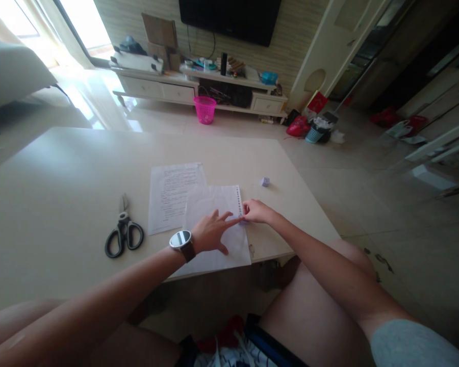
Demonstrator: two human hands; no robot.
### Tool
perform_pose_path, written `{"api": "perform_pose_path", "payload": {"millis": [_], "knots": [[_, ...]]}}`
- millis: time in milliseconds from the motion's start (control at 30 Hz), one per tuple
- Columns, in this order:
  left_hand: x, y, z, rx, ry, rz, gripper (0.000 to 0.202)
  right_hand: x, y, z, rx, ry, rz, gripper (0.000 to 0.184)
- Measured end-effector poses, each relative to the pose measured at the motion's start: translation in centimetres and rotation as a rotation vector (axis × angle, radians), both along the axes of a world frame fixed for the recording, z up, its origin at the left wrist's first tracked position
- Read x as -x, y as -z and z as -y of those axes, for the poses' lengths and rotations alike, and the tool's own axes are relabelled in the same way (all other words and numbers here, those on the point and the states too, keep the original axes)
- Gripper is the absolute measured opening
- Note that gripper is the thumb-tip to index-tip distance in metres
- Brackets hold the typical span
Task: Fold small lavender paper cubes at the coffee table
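Note:
A blank white sheet of paper (229, 244) with a row of punched holes down its right edge lies at the table's near side. My left hand (214, 232), with a watch (181, 239) at its wrist, rests over this sheet, fingers spread and index finger reaching to the holed edge. Just right of that fingertip, my right hand (255, 211) is closed in a pinch at the holed edge; what its fingers grip is hidden. Partly under the blank sheet is a printed sheet (168, 199). Black-handled scissors (123, 227) lie to the left, blades slightly apart, pointing away.
A small pale cube-like block (265, 181) sits on the white table (80, 178) beyond my right hand. Across the floor stand a pink basket (204, 109) and a low TV cabinet (156, 89). Bags and a small bin (313, 135) are at the right.

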State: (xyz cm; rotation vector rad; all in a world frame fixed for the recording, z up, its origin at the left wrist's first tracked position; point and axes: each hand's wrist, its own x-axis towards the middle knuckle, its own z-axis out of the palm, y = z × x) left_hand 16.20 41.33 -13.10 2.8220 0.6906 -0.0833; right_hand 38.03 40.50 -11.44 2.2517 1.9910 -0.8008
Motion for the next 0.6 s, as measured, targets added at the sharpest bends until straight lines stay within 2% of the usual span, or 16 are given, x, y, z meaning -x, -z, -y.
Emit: {"api": "perform_pose_path", "payload": {"millis": [100,333,467,600], "knots": [[-0.2,-0.1,0.0,-0.007,0.005,-0.025,0.125,0.2,-0.1,0.1,0.008,0.005,0.003,0.015],[-0.5,-0.3,0.1,-0.009,0.013,-0.067,0.12,0.9,-0.7,-0.5,0.17,0.09,-0.072,0.021],[-0.8,-0.5,0.0,-0.007,0.001,-0.077,0.111,1.4,-1.3,-1.3,0.236,0.038,-0.038,0.017],[-0.9,-0.6,0.0,0.0,-0.009,-0.059,0.115,1.4,-1.6,-1.3,0.255,0.004,-0.043,0.018]]}}
